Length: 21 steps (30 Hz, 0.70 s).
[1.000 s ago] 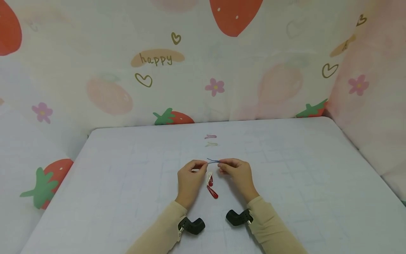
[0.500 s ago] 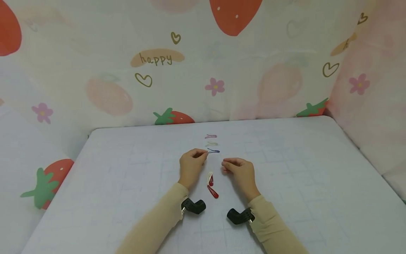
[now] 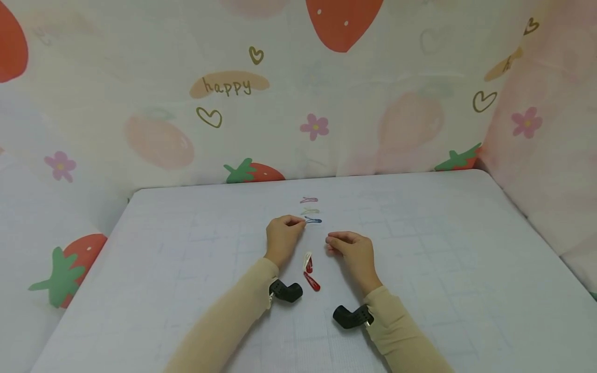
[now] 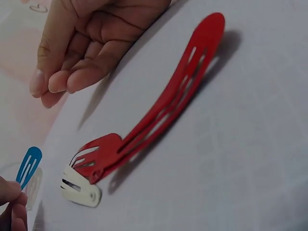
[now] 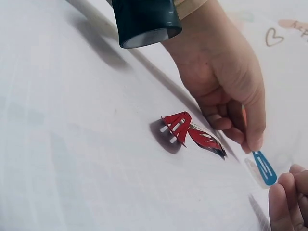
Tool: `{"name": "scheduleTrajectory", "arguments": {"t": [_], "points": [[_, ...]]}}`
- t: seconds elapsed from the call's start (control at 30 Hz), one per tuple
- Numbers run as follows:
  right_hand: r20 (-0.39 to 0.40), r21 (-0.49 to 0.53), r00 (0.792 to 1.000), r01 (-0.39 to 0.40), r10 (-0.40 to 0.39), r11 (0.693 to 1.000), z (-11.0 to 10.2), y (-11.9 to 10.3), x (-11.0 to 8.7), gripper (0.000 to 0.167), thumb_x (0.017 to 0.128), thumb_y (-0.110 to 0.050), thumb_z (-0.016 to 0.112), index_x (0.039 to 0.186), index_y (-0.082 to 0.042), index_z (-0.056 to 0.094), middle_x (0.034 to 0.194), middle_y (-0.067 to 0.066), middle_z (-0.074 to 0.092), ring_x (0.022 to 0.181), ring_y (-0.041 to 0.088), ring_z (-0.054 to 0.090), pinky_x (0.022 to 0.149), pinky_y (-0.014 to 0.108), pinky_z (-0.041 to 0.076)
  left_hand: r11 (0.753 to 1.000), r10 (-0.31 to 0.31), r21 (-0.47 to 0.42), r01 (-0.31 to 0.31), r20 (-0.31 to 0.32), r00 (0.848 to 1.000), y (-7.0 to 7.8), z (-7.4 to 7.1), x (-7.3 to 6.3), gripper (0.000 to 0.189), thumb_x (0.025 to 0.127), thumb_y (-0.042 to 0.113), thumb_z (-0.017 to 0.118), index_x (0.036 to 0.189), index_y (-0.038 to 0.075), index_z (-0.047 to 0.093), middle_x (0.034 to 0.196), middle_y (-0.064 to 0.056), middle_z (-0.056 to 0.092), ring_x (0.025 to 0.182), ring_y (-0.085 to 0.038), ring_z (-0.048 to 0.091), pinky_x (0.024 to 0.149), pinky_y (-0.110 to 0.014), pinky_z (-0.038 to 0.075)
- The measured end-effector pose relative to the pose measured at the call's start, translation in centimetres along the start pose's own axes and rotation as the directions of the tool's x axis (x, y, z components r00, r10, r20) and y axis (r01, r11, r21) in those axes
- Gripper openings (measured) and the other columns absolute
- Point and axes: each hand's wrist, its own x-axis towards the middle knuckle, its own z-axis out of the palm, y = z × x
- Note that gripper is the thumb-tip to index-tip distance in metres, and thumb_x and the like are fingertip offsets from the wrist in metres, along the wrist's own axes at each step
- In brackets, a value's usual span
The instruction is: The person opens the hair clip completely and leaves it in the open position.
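Note:
My left hand (image 3: pixel 283 239) pinches a blue snap hair clip (image 3: pixel 314 220) by its left end, between thumb and forefinger. The clip's broad rounded end (image 5: pixel 265 169) points away from those fingertips. It is just in front of a cream clip (image 3: pixel 310 211) and a pink one (image 3: pixel 309 200), both sprung apart into a Y shape. My right hand (image 3: pixel 353 254) stays to the right, its fingers loosely curled with nothing between them. Between my forearms lie a long red clip (image 4: pixel 178 96), a second red clip (image 4: pixel 100 150) and another cream clip (image 4: pixel 83 190), touching at their ends.
A white cloth (image 3: pixel 420 259) covers the tabletop. Behind it hangs a curtain (image 3: pixel 350 88) with strawberries and flowers. A black wrist camera (image 3: pixel 286 291) juts inward from my left sleeve, and another black camera (image 3: pixel 351 317) from my right one.
Both hands held the blue clip earlier. The right hand let go and drew slightly right. The left hand carried the clip forward, close to the cream clip at the back.

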Motion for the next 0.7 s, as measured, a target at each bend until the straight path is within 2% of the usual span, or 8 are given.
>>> {"name": "scheduleTrajectory", "arguments": {"t": [0.2, 0.47, 0.7], "points": [[0.002, 0.000, 1.000, -0.008, 0.008, 1.000, 0.19, 0.00, -0.09, 0.018, 0.090, 0.000, 0.067, 0.105, 0.010, 0.071, 0.090, 0.013, 0.075, 0.069, 0.009, 0.068, 0.068, 0.020, 0.057, 0.998, -0.003, 0.059, 0.003, -0.008, 1.000, -0.16, 0.03, 0.11, 0.011, 0.089, 0.013, 0.071, 0.089, 0.006, 0.079, 0.090, -0.009, 0.076, 0.090, -0.022, 0.065, 0.082, -0.034, 0.049], [0.000, -0.010, 1.000, -0.009, 0.009, 1.000, 0.19, 0.10, -0.22, 0.017, 0.090, 0.000, 0.067, 0.104, 0.010, 0.071, 0.090, 0.014, 0.075, 0.068, 0.008, 0.067, 0.068, 0.020, 0.057, 0.996, -0.006, 0.092, 0.006, 0.005, 1.000, -0.24, 0.02, 0.22, 0.010, 0.090, 0.013, 0.071, 0.090, 0.006, 0.078, 0.090, -0.009, 0.076, 0.088, -0.022, 0.065, 0.081, -0.033, 0.049], [0.000, -0.033, 1.000, -0.009, 0.009, 0.999, 0.04, -0.09, -0.15, 0.019, 0.092, -0.002, 0.067, 0.106, 0.009, 0.071, 0.094, 0.017, 0.075, 0.069, 0.009, 0.068, 0.069, 0.019, 0.057, 0.997, -0.007, 0.071, 0.005, 0.021, 1.000, -0.21, 0.02, 0.57, 0.009, 0.089, 0.013, 0.072, 0.091, 0.006, 0.079, 0.091, -0.009, 0.076, 0.087, -0.020, 0.063, 0.079, -0.031, 0.048]]}}
